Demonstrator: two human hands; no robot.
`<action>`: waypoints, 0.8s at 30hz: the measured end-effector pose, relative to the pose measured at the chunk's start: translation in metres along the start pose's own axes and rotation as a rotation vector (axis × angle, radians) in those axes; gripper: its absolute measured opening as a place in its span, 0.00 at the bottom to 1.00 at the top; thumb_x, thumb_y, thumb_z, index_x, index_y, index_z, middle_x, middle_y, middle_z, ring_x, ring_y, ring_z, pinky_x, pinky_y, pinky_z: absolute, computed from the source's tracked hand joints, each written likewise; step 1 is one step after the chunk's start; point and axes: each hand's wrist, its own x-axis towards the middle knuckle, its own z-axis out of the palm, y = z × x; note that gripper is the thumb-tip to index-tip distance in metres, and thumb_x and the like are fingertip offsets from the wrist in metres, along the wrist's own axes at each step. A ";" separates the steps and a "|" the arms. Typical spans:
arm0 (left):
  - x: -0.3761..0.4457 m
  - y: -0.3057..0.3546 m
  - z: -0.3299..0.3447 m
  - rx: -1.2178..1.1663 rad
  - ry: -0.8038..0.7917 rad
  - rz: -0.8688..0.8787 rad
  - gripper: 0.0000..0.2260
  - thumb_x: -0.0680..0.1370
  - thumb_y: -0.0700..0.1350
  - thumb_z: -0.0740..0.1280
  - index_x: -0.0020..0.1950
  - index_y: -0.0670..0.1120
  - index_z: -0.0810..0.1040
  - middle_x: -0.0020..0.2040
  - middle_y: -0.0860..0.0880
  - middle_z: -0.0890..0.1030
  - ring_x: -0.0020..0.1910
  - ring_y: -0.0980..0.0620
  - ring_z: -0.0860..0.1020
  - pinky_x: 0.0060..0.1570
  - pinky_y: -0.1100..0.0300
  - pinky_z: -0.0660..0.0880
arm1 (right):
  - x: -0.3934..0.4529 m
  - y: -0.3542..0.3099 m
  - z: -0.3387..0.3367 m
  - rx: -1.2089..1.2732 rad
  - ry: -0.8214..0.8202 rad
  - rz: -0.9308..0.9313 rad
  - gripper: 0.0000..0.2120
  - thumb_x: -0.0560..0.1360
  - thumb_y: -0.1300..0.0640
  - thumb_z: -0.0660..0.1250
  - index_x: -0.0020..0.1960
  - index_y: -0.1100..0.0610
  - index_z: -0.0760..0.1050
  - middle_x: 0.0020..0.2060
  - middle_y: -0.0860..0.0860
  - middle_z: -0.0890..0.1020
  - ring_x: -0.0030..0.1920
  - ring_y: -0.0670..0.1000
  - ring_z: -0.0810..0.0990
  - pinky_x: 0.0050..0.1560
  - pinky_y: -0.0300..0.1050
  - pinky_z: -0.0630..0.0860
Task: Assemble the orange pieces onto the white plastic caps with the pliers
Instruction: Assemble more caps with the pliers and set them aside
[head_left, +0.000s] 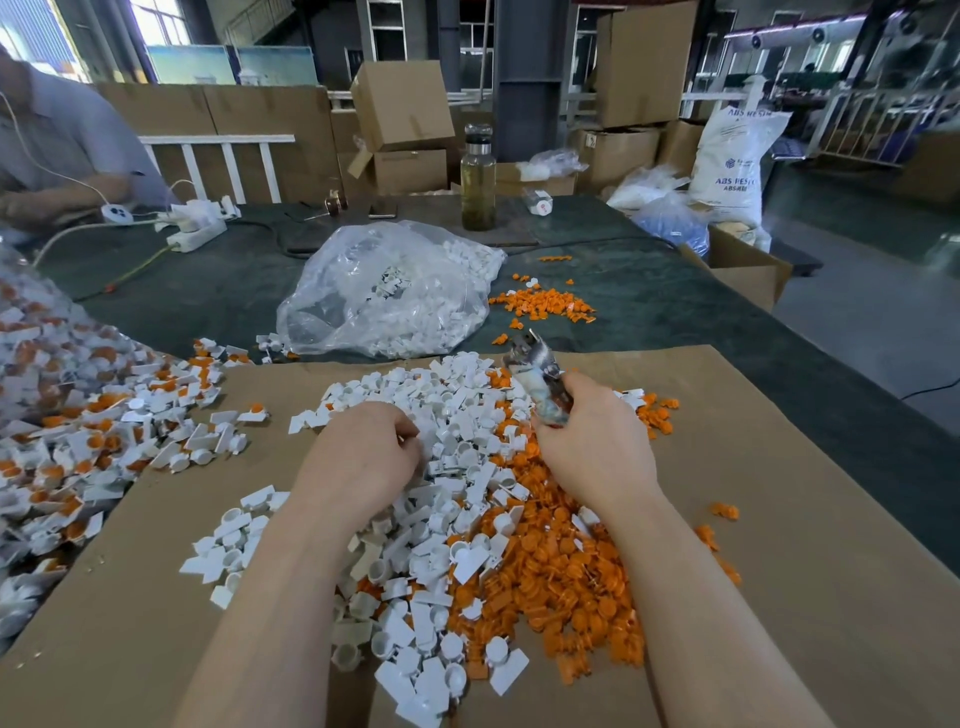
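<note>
Right hand grips pliers; left hand perhaps pinching white caps.

A glass bottle (amber liquid inside) stands on the green table; cardboard boxes stack behind; a power strip lies left.

Head-worn camera looks forward, down, close over cardboard sheet.

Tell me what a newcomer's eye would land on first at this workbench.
First, the big mixed heap on the brown cardboard sheet: white plastic caps on the left, orange pieces on the right. Over it, the right hand grips pliers pointing away, while the left hand digs its curled fingers into the caps. Behind lies a clear bag of white parts.
</note>
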 end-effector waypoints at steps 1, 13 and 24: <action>0.000 0.001 0.001 -0.028 0.016 0.012 0.07 0.81 0.46 0.63 0.54 0.51 0.80 0.41 0.54 0.81 0.31 0.60 0.76 0.26 0.66 0.67 | 0.000 -0.001 0.000 0.008 0.018 -0.002 0.05 0.77 0.54 0.64 0.46 0.48 0.68 0.35 0.44 0.75 0.34 0.45 0.73 0.29 0.40 0.65; -0.006 0.031 0.001 -0.917 -0.057 -0.139 0.06 0.76 0.36 0.66 0.41 0.42 0.80 0.33 0.47 0.84 0.35 0.52 0.85 0.34 0.62 0.79 | -0.006 -0.016 -0.005 0.312 -0.036 -0.098 0.05 0.75 0.56 0.70 0.50 0.52 0.77 0.41 0.45 0.81 0.43 0.47 0.79 0.43 0.50 0.78; -0.008 0.040 0.009 -0.877 0.123 -0.099 0.04 0.71 0.43 0.75 0.37 0.50 0.83 0.29 0.56 0.80 0.26 0.65 0.75 0.27 0.74 0.71 | -0.008 -0.020 -0.006 0.421 0.030 -0.111 0.09 0.75 0.55 0.72 0.55 0.53 0.78 0.45 0.44 0.82 0.45 0.44 0.80 0.46 0.44 0.79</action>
